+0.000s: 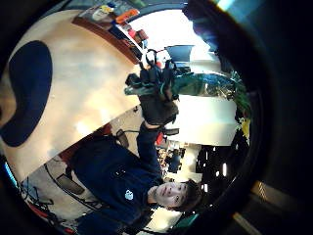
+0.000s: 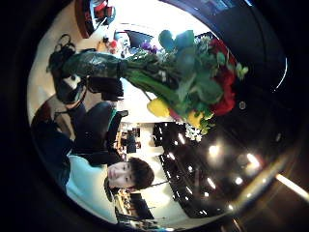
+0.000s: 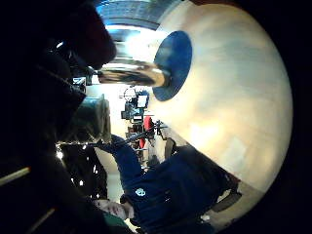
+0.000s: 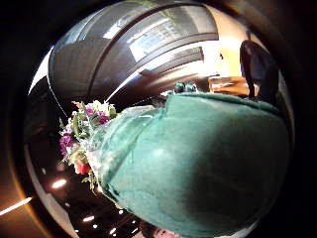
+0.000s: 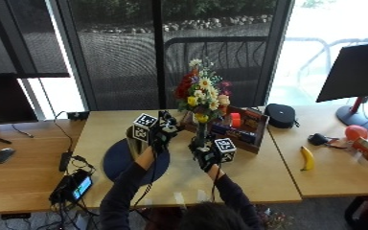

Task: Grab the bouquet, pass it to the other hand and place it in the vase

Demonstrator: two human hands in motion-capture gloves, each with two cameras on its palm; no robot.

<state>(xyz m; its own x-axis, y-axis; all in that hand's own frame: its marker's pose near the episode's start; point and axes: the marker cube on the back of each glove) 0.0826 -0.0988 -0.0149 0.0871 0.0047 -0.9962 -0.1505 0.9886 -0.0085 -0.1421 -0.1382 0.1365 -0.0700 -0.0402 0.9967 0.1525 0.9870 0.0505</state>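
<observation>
- While the bouquet (image 5: 200, 98) stands upright above the middle of the desk (image 5: 260, 177), the right hand (image 5: 204, 154) grips it low down, fingers curled round the green wrap at the stem end.
- Same grip shows in the left little finger side palm view: a gloved hand wrapped round the green-wrapped stems (image 1: 195, 84), clear of the desk surface.
- Blooms on top are red, yellow and white with a bit of purple, all sitting well above the hands.
- Left hand (image 5: 162, 129) is up just beside the bouquet, at about wrap height. Its fingers look loosely spread and not touching the wrap, though it's kinda hard to say for sure from the outside view.
- Vase (image 5: 133, 143) is a metallic one standing on a dark blue round mat (image 5: 117, 165), near the left hand, with nothing in it that I can see.
- Behind the bouquet sits a wooden tray (image 5: 251, 136) holding a few small items, and a banana (image 5: 307, 158) lies further off to the right on the desk.
</observation>
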